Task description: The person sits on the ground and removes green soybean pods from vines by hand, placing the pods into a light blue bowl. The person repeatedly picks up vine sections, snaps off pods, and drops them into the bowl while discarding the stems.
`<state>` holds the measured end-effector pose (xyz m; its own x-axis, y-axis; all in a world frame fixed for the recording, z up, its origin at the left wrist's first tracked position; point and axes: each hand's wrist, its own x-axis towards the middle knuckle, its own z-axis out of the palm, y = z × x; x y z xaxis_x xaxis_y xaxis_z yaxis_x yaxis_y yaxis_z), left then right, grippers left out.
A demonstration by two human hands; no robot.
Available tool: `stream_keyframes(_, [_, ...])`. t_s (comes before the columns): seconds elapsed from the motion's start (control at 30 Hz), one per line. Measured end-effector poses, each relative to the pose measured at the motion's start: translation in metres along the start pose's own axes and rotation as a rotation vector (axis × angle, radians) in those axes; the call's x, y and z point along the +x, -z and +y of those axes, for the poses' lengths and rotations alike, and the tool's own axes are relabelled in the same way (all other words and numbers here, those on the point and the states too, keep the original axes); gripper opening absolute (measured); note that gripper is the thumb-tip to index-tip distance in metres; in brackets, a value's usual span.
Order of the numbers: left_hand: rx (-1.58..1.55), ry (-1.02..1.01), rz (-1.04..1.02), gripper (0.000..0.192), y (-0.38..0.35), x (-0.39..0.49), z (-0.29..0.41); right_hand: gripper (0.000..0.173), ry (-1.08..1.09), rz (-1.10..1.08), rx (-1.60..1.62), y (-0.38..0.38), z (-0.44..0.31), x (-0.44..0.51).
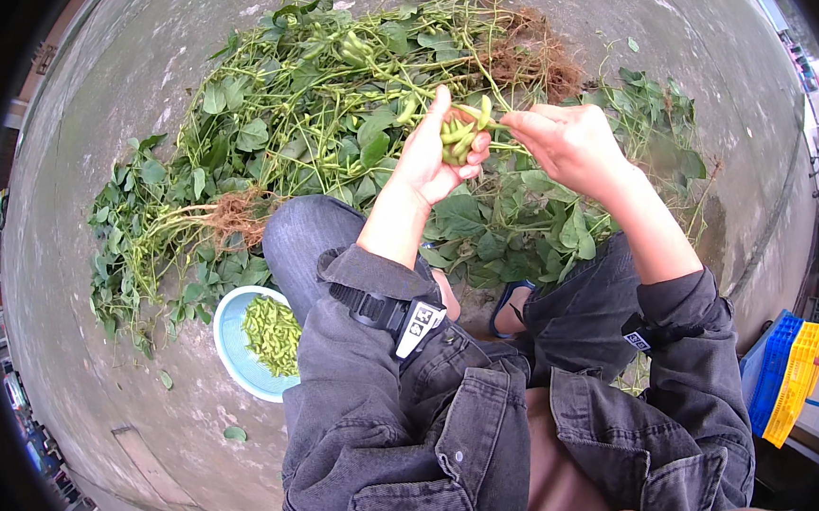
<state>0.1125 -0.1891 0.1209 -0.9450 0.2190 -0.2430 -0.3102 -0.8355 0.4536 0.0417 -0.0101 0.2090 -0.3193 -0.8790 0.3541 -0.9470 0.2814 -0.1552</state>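
Note:
Several green soybean pods (457, 140) lie in the curled palm of my left hand (431, 156). My right hand (564, 143) pinches a thin green stem just to the right of them, its fingertips close to a pod that points upward. Beneath and beyond both hands spreads a large heap of uprooted soybean plants (314, 112), with leaves, stems and pods tangled together. Brown roots (534, 54) stick out at the heap's upper right. To the left of my knee, a light blue plastic basin (235, 360) holds a pile of picked pods (273, 336).
Concrete ground (141, 388) surrounds the heap. More roots (236, 218) lie by my left knee. Leafy plants (507, 227) cover the ground between my legs, near my blue slipper (509, 309). Blue and yellow plastic crates (792, 382) stand at the far right. A loose leaf (235, 433) lies below the basin.

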Motion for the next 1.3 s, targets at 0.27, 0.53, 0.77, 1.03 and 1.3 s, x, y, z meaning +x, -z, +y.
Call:
stream_keyframes(0.27, [0.117,0.082,-0.056,0.037,0.001,0.006,-0.016,0.032,0.139,-0.051,-0.193,-0.002,0.004,-0.016])
stream_keyframes(0.53, [0.062,0.147,0.010,0.018,0.001,0.005,-0.024,0.034,0.196,-0.116,-0.244,0.005,0.004,-0.021])
stream_keyframes(0.77, [0.206,0.058,-0.047,0.015,-0.002,0.003,-0.022,0.017,0.054,-0.046,-0.306,0.007,-0.005,0.007])
stream_keyframes(1.03, [0.545,-0.004,0.046,0.024,-0.017,-0.010,-0.028,0.027,-0.126,-0.157,-0.378,-0.019,0.000,0.024])
stream_keyframes(1.3, [0.209,0.067,-0.067,0.024,-0.058,-0.061,-0.016,0.033,-0.165,-0.067,-0.459,-0.024,0.060,0.028])
